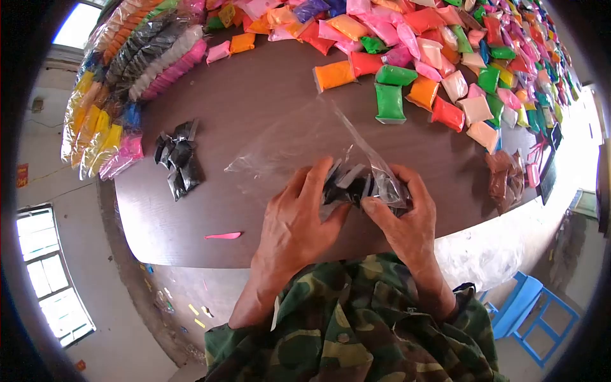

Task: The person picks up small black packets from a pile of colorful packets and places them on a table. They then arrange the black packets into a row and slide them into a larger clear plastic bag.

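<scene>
Near the front edge of the brown table (254,83), my left hand (296,213) and my right hand (407,210) are closed around black packets (349,184). A clear plastic bag (293,137) spreads over the table beyond them, and part of it lies over the packets at my right fingers. The fingertips of both hands are partly hidden by the packets and film. More black packets (181,159) lie in a small pile to the left. A pink plastic tool (223,236) rests near the front edge.
Many coloured packets (394,76) are heaped across the back and right. Bagged rows of packets (118,70) stand at the back left. Brown packets (506,180) lie at the right edge. A blue stool (515,305) and clear plastic (480,254) are beyond the front right edge.
</scene>
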A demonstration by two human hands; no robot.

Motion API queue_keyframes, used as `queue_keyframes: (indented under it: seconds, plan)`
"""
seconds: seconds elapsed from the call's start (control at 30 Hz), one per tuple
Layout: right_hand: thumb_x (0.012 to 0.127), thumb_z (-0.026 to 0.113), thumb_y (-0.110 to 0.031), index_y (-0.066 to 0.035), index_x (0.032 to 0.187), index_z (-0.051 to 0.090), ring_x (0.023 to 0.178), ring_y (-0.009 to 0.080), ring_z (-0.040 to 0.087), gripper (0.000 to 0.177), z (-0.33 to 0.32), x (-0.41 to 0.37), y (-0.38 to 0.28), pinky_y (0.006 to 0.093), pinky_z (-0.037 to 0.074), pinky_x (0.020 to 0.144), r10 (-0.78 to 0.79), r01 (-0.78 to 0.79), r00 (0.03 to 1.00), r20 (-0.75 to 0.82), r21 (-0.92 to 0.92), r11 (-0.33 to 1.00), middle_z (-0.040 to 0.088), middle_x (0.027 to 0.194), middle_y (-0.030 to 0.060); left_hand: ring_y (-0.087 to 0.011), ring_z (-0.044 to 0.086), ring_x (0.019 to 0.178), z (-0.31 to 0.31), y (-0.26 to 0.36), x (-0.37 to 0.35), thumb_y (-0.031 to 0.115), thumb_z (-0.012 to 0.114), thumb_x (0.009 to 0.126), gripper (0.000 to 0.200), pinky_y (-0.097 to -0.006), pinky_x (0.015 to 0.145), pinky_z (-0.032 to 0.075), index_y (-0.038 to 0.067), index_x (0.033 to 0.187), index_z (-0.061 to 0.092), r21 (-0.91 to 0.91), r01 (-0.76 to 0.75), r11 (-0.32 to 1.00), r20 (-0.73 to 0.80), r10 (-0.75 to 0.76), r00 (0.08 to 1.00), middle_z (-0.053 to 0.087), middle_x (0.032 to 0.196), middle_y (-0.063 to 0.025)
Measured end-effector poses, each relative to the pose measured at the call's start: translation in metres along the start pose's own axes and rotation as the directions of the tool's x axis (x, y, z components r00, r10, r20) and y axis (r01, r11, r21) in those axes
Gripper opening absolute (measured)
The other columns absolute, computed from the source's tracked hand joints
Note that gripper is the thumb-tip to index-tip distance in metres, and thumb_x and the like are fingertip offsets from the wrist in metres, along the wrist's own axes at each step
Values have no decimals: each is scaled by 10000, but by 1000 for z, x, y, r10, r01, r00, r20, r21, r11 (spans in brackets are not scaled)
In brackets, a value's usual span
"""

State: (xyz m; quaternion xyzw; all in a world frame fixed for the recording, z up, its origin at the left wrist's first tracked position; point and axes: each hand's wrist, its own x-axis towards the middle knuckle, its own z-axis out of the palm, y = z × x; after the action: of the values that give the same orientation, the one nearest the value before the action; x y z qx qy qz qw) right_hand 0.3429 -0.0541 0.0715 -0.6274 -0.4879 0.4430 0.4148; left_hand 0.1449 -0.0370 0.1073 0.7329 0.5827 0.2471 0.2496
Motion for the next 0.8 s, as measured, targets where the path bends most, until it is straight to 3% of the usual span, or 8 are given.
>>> queue_keyframes:
  seconds: [0.1,0.2,0.3,0.4,0.5,0.6,0.8]
  plan:
    - [795,922,-230,-20,1333,642,1076,270,703,642,-2,-1,0,383,557,940,-6,6,1000,27,3,1000,704,1182,162,-397,754,1014,-6,4,-2,105,898,777,722,-484,826,617,74,1434,602,7,38,999,66,-38,997,716,1208,-196]
    - [781,922,-198,-19,1384,611,1150,293,680,702,-6,-3,4,402,540,995,-24,22,997,70,33,999,672,1274,177,-425,728,984,-7,3,-2,74,860,776,741,-500,800,600,72,1454,561,16,-49,999,98,47,994,691,1147,-186]
    - [773,919,-174,-19,1440,577,1262,323,638,765,-11,-6,10,425,507,1071,-161,160,980,117,19,987,626,1381,192,-423,730,964,-9,2,0,58,843,775,712,-500,784,601,95,1438,588,87,-22,996,159,8,987,680,1102,-173]
    - [766,920,-156,-14,1473,557,1344,339,597,807,-15,-7,8,440,475,1124,-180,189,970,164,-39,981,587,1455,206,-396,753,978,-12,2,8,51,845,774,650,-482,812,618,110,1390,648,116,37,993,140,-53,989,713,1131,-162]
    - [759,922,-141,-15,1471,568,1340,346,611,805,-14,-6,5,439,484,1118,-210,222,965,155,-66,973,610,1439,207,-388,751,988,-9,-3,8,38,831,770,617,-475,837,619,100,1362,667,20,45,999,105,-46,993,712,1131,-161]
    - [769,934,-148,-9,1465,582,1298,316,638,793,-13,-6,10,418,496,1102,-135,134,981,142,15,991,641,1401,193,-392,750,1012,-12,-6,11,31,831,767,610,-474,868,613,90,1352,671,-112,64,992,170,-45,984,717,1158,-168]
    - [777,973,-198,2,1450,602,1216,241,670,794,-9,-6,14,377,529,1042,-87,76,989,118,95,993,681,1344,163,-408,751,1072,-8,-18,14,31,840,782,630,-457,894,607,83,1381,650,-36,-6,999,163,12,987,737,1207,-199]
